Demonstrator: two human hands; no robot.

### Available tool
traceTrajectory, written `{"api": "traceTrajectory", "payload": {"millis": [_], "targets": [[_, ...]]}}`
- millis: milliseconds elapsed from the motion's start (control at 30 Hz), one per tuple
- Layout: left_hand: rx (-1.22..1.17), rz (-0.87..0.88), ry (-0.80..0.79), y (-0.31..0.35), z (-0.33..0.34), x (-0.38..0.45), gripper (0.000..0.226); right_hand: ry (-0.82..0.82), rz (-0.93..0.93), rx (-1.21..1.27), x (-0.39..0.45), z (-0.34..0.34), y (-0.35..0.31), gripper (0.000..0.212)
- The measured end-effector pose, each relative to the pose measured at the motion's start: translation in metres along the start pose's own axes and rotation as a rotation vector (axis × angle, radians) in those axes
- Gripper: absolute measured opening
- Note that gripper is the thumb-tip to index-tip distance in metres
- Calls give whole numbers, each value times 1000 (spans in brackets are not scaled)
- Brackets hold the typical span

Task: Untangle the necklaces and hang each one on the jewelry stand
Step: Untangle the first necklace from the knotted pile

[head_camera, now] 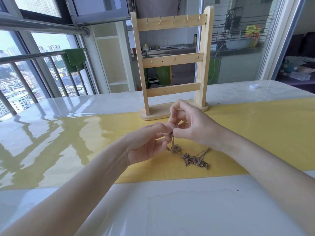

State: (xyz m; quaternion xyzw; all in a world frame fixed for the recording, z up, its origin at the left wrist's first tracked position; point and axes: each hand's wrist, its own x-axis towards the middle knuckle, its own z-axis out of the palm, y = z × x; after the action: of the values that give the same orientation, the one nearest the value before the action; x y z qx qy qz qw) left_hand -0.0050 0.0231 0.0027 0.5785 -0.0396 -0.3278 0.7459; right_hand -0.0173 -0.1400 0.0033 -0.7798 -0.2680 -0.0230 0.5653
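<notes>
Your left hand and right hand both pinch the top of the tangled necklaces, lifted just in front of the wooden jewelry stand; the rest of the clump trails on the yellow table mat. Risk: pulling the pinched ends apart would likely tighten the knot or strain a link. The number of chains cannot be made out. The fingertips hide the pinch point.
</notes>
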Motion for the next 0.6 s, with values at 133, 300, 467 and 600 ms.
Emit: {"api": "traceTrajectory", "payload": {"millis": [133, 300, 467, 600], "targets": [[-114, 34, 5, 2, 1, 0, 20, 22, -30, -9, 1, -4, -3, 32], [-103, 61, 24, 0, 1, 1, 11, 52, -75, -154, 1, -3, -2, 33], [132, 19, 57, -2, -5, 2, 6, 32, -104, -344, 0, 0, 2, 33], [187, -8, 59, -2, -9, 1, 8, -6, -89, -419, -2, 1, 6, 33]]}}
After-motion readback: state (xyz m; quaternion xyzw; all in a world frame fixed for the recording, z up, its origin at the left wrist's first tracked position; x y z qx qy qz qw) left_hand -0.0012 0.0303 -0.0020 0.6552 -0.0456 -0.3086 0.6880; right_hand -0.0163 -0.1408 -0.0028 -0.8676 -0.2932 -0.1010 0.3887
